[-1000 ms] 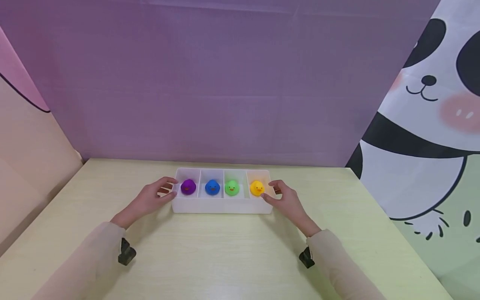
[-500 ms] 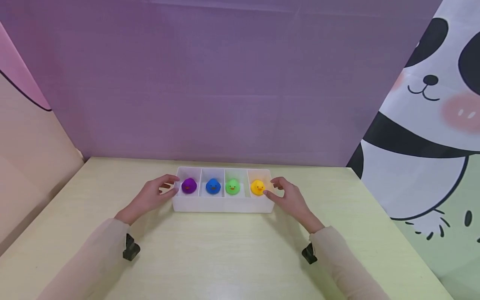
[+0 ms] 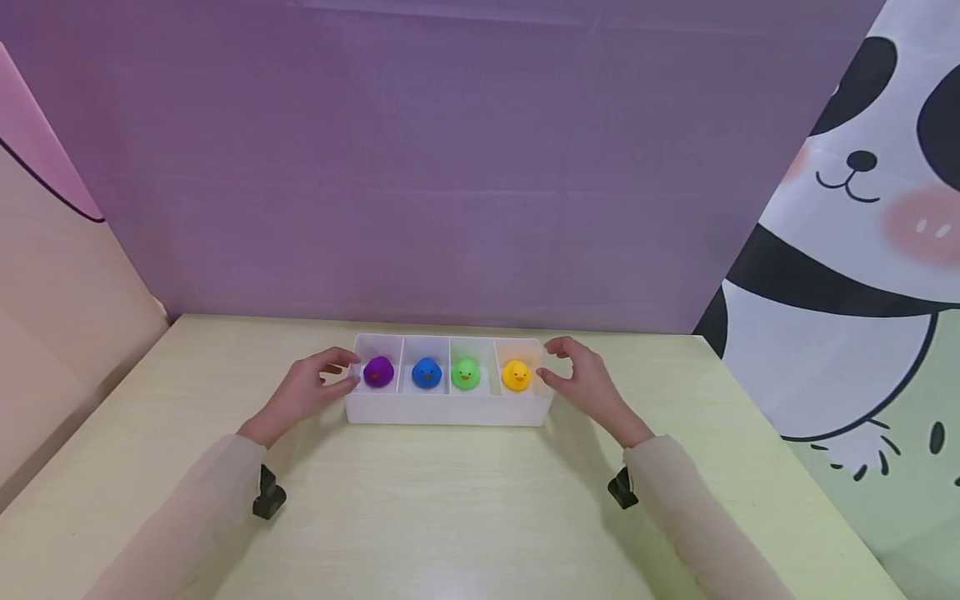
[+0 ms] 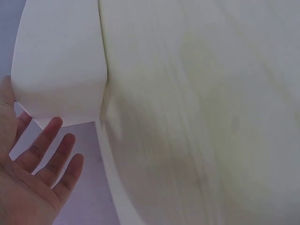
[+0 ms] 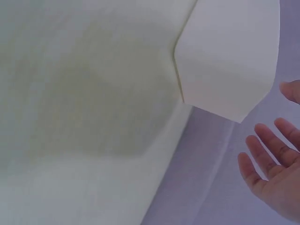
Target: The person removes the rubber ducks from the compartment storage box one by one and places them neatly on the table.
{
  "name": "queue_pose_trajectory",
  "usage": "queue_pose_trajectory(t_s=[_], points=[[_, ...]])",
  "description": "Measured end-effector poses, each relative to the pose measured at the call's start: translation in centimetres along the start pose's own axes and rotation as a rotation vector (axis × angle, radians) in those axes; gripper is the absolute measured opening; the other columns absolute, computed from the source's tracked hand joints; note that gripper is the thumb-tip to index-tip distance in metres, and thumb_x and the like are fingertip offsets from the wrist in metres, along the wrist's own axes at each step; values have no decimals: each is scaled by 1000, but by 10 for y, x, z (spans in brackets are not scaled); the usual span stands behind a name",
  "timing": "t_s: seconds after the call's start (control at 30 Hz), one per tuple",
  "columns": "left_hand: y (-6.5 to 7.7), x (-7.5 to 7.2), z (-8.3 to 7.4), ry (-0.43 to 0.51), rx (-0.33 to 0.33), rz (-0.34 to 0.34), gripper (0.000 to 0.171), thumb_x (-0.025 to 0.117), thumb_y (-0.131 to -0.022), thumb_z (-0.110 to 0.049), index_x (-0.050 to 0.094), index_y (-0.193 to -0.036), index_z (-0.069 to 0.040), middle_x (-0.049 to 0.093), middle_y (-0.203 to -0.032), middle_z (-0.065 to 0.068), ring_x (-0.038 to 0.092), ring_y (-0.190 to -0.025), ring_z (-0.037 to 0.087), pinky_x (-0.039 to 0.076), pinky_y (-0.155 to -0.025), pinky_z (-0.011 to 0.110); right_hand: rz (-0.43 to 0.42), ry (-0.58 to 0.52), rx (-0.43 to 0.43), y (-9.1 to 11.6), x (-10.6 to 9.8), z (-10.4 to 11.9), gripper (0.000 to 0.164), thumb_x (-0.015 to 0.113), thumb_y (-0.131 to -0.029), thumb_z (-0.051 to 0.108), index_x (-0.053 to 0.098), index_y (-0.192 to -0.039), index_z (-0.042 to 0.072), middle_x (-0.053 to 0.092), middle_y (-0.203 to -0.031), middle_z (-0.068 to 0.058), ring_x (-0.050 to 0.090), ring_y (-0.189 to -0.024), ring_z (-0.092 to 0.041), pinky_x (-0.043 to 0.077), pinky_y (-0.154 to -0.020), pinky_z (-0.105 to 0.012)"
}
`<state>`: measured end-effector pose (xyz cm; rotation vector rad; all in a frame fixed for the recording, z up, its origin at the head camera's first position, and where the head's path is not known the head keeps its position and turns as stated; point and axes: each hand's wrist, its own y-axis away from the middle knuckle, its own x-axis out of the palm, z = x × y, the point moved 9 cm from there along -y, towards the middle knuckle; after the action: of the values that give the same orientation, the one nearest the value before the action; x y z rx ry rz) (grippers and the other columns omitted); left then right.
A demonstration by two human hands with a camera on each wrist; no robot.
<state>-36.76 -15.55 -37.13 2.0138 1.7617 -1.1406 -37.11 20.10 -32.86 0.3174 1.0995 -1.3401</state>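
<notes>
A white box (image 3: 448,410) with a row of compartments stands near the table's far edge. From left to right its compartments hold a purple rubber duck (image 3: 378,372), a blue one, a green one and a yellow rubber duck (image 3: 516,376). My left hand (image 3: 303,387) is at the box's left end, thumb and fingertips right at the rim; in the left wrist view its fingers are spread and relaxed beside the end wall (image 4: 58,101). At the opposite end, my right hand (image 3: 588,383) has its fingers loosely parted, and the right wrist view shows a gap between them and the box (image 5: 229,56).
The pale wooden table (image 3: 450,508) extends in front of the box and to both sides. Behind it hangs a purple cloth backdrop (image 3: 450,167). A panda-print panel (image 3: 825,358) stands along the right side. Each wrist carries a small black camera (image 3: 268,493).
My right hand has drawn slightly up and to the right, its thumb leaving the yellow rubber duck's side. The left hand stays at the box's left end. The box and ducks look unmoved.
</notes>
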Motion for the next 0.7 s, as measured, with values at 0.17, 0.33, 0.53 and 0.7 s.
queue_pose_trajectory(t_s=[0.17, 0.33, 0.53, 0.7], points=[[0, 1, 1, 5, -4, -8, 30, 63, -85, -16, 58, -112, -6, 63, -108, 15, 59, -100, 33, 49, -81, 46, 20, 26, -43, -11, -3, 2, 38, 67, -81, 12, 53, -113, -4, 58, -111, -21, 53, -103, -35, 44, -92, -48], [0, 1, 0, 11, -4, -11, 29, 63, -84, -15, 58, -112, -6, 63, -108, 16, 59, -99, 33, 49, -81, 46, 76, 52, -55, -21, -1, 1, 38, 66, -82, 12, 53, -113, -5, 58, -112, -20, 52, -104, -35, 43, -93, -48], [0, 0, 0, 17, -2, -21, 28, 63, -84, -14, 58, -111, -7, 63, -107, 15, 60, -99, 32, 49, -79, 45, 145, 138, -105, -30, 3, 9, 38, 67, -81, 13, 55, -113, -3, 59, -112, -19, 53, -104, -34, 43, -93, -47], [0, 1, 2, 11, -5, -20, 29, 62, -84, -14, 58, -112, -7, 63, -108, 16, 60, -99, 33, 49, -80, 46, 205, 214, -188, -34, 10, 20, 37, 68, -80, 14, 57, -113, 0, 60, -114, -16, 53, -107, -32, 42, -95, -46]])
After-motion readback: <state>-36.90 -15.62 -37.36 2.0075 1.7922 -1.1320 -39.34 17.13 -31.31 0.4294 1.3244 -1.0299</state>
